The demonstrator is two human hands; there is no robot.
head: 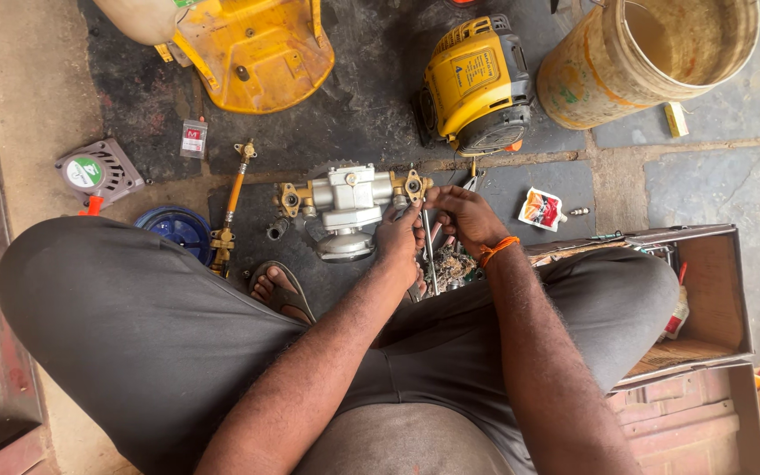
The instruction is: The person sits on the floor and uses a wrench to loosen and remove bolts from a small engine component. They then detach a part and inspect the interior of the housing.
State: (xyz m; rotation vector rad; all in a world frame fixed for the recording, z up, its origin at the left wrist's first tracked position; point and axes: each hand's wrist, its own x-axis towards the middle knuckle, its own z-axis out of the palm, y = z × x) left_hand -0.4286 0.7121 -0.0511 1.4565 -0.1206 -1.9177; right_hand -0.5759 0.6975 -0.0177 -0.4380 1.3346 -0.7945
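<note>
A silver pump body with brass fittings (345,207) lies on the dark floor in front of my crossed legs. My left hand (400,236) rests against its right end, fingers curled near the brass fitting (413,186). My right hand (461,215), with an orange band on the wrist, is closed around a thin metal rod-like tool (429,251) that stands close to that fitting. The tool's tip is hidden between my hands.
A yellow engine unit (475,84) and a yellow cover (252,53) lie at the back. A large bucket (644,53) stands top right. A brass-ended orange hose piece (232,198), blue cap (178,227), grey cover (98,171), small packet (540,209) and open wooden toolbox (705,290) surround me.
</note>
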